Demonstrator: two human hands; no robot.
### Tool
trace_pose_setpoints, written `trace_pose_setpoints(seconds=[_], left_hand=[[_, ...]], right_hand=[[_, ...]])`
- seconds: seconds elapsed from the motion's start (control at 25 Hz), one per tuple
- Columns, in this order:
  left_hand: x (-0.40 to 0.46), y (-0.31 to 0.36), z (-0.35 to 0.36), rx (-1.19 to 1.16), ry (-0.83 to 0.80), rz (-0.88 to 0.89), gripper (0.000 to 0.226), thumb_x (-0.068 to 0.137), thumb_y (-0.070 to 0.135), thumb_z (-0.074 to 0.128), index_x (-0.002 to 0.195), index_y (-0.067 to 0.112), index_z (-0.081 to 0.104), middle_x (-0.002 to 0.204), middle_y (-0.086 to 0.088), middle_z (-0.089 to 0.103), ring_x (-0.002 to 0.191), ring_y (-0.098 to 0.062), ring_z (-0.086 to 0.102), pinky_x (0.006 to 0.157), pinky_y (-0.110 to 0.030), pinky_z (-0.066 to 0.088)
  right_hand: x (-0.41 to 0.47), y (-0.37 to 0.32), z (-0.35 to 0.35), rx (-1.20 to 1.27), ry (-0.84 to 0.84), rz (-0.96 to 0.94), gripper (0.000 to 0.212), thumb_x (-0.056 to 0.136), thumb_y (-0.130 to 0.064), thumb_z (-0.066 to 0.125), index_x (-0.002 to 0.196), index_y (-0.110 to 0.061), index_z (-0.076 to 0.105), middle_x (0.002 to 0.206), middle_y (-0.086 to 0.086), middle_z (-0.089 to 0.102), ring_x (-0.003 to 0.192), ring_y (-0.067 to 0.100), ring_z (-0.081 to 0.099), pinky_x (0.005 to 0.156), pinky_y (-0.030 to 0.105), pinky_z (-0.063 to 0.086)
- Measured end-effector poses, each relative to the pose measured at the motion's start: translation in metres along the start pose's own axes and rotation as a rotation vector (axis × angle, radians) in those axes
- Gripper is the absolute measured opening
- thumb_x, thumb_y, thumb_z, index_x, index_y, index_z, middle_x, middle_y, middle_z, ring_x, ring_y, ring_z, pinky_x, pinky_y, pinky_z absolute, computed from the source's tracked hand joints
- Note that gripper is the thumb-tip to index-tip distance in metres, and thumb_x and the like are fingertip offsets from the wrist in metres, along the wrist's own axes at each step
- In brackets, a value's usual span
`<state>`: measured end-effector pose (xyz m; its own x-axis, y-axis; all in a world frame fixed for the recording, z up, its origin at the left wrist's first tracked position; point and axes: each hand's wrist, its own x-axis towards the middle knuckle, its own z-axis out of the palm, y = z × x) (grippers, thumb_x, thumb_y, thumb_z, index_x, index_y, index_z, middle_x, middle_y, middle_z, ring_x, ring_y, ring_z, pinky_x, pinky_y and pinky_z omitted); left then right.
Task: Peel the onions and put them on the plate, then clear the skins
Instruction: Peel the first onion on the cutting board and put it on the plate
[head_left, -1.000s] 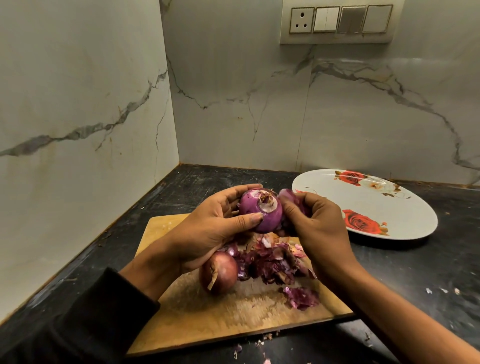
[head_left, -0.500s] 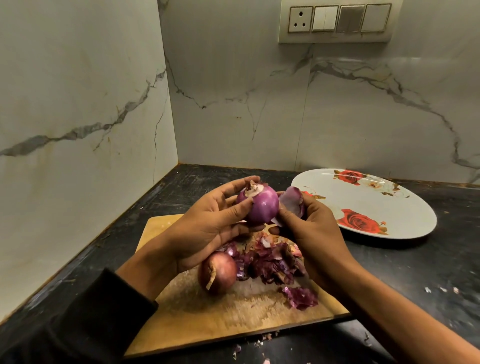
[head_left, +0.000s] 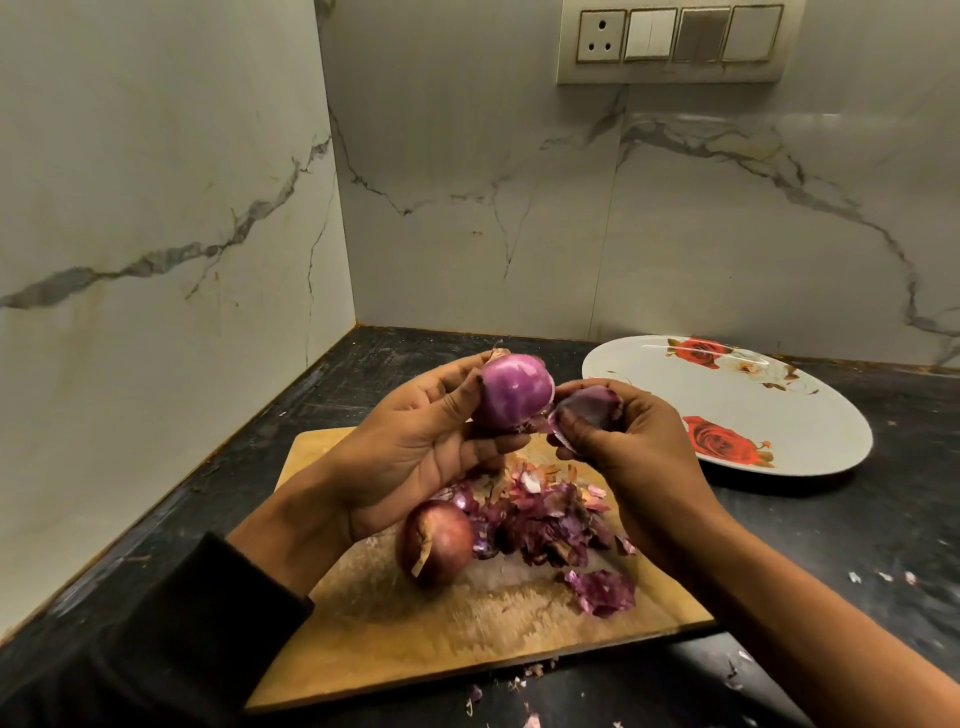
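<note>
My left hand (head_left: 410, 441) grips a shiny purple onion (head_left: 514, 389) above the wooden cutting board (head_left: 415, 644). Its peeled side faces me. My right hand (head_left: 618, 441) pinches a curved piece of purple onion skin (head_left: 589, 408) just right of the onion, still touching its lower edge. An unpeeled brown-red onion (head_left: 436, 543) lies on the board beneath my left hand. A pile of purple skins (head_left: 540, 514) lies beside it, with one loose piece (head_left: 602, 592) nearer me. The white plate with red roses (head_left: 810, 447) sits to the right with nothing on it.
The board lies on a dark countertop (head_left: 831, 545) in a corner of marble-patterned walls. Small skin scraps (head_left: 519, 686) lie off the board's front edge and at the right (head_left: 883, 577). A switch panel (head_left: 675, 36) is on the back wall.
The onion has been turned in my left hand, so its root end now faces away. My right hand has pulled the skin piece off to the right. Both hands rose slightly.
</note>
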<state>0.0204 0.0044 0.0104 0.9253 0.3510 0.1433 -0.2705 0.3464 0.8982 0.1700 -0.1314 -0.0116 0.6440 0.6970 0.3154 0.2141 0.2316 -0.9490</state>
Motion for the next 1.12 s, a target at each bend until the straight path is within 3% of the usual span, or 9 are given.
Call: trace_pose_setpoints(seconds=[0.16, 0.32, 0.48, 0.56, 0.6, 0.68, 0.76, 0.92, 1.12], left_hand=[[0.002, 0.0, -0.001, 0.004, 0.021, 0.036, 0.042, 0.089, 0.014, 0.055, 0.13, 0.005, 0.056, 0.126, -0.018, 0.067, 0.117, -0.038, 0.063, 0.091, -0.042, 0.057], [0.004, 0.002, -0.002, -0.096, 0.035, 0.029, 0.042, 0.091, 0.011, 0.054, 0.132, 0.002, 0.054, 0.13, -0.023, 0.062, 0.121, -0.041, 0.061, 0.09, -0.04, 0.058], [0.004, 0.002, -0.004, -0.091, 0.052, 0.024, 0.044, 0.089, 0.006, 0.056, 0.133, 0.003, 0.054, 0.128, -0.022, 0.064, 0.115, -0.04, 0.064, 0.082, -0.038, 0.061], [0.004, 0.002, -0.005, -0.074, 0.065, 0.025, 0.047, 0.085, 0.001, 0.06, 0.131, 0.006, 0.057, 0.127, -0.018, 0.066, 0.112, -0.04, 0.066, 0.074, -0.038, 0.062], [0.004, 0.002, -0.005, -0.055, 0.072, 0.022, 0.049, 0.082, -0.001, 0.063, 0.13, 0.007, 0.06, 0.125, -0.016, 0.067, 0.111, -0.04, 0.066, 0.072, -0.039, 0.062], [0.004, 0.001, -0.005, -0.009, 0.066, 0.001, 0.049, 0.078, -0.005, 0.066, 0.125, 0.01, 0.066, 0.122, -0.011, 0.069, 0.109, -0.041, 0.067, 0.071, -0.04, 0.062], [0.003, 0.0, -0.005, 0.039, 0.038, -0.023, 0.049, 0.077, -0.006, 0.067, 0.123, 0.013, 0.069, 0.121, -0.01, 0.069, 0.11, -0.041, 0.067, 0.074, -0.042, 0.062], [0.003, -0.002, -0.004, 0.096, -0.006, -0.026, 0.048, 0.08, -0.003, 0.067, 0.124, 0.015, 0.068, 0.119, -0.012, 0.07, 0.109, -0.04, 0.068, 0.075, -0.039, 0.062], [0.004, -0.003, -0.004, 0.116, -0.013, -0.01, 0.052, 0.079, -0.003, 0.067, 0.128, 0.015, 0.063, 0.118, -0.01, 0.071, 0.107, -0.037, 0.069, 0.072, -0.037, 0.062]], right_hand=[[-0.001, 0.002, 0.0, -0.58, -0.11, -0.151, 0.02, 0.098, -0.011, 0.057, 0.111, -0.023, 0.067, 0.095, -0.008, 0.067, 0.09, 0.006, 0.063, 0.078, 0.023, 0.05], [-0.006, 0.002, 0.002, -0.77, -0.257, -0.216, 0.028, 0.101, -0.038, 0.047, 0.123, -0.026, 0.06, 0.113, -0.007, 0.059, 0.105, 0.003, 0.052, 0.093, 0.026, 0.045], [-0.012, -0.002, 0.005, -0.706, -0.387, -0.165, 0.042, 0.103, -0.044, 0.036, 0.115, -0.022, 0.07, 0.109, -0.006, 0.064, 0.102, 0.005, 0.057, 0.091, 0.035, 0.047], [-0.01, -0.006, 0.005, -0.573, -0.258, -0.178, 0.039, 0.102, -0.042, 0.041, 0.103, -0.02, 0.074, 0.097, -0.004, 0.071, 0.094, 0.01, 0.064, 0.083, 0.039, 0.052], [-0.009, -0.009, 0.004, -0.466, -0.167, -0.175, 0.038, 0.1, -0.043, 0.044, 0.1, -0.021, 0.074, 0.092, -0.004, 0.072, 0.09, 0.01, 0.066, 0.078, 0.033, 0.054], [-0.006, -0.014, 0.001, -0.233, -0.066, -0.116, 0.037, 0.093, -0.049, 0.046, 0.104, -0.024, 0.071, 0.094, -0.005, 0.074, 0.089, 0.008, 0.069, 0.071, 0.022, 0.053], [-0.004, -0.017, -0.001, -0.083, -0.09, -0.049, 0.036, 0.088, -0.049, 0.051, 0.113, -0.03, 0.067, 0.099, -0.009, 0.074, 0.092, 0.007, 0.071, 0.068, 0.022, 0.055], [-0.006, -0.014, 0.002, -0.097, -0.098, -0.124, 0.038, 0.084, -0.036, 0.064, 0.119, -0.024, 0.071, 0.102, -0.01, 0.076, 0.092, 0.008, 0.072, 0.065, 0.021, 0.057], [-0.005, -0.008, 0.002, -0.167, -0.02, -0.214, 0.024, 0.092, -0.014, 0.064, 0.114, -0.012, 0.074, 0.098, -0.003, 0.077, 0.084, 0.009, 0.073, 0.064, 0.021, 0.058]])
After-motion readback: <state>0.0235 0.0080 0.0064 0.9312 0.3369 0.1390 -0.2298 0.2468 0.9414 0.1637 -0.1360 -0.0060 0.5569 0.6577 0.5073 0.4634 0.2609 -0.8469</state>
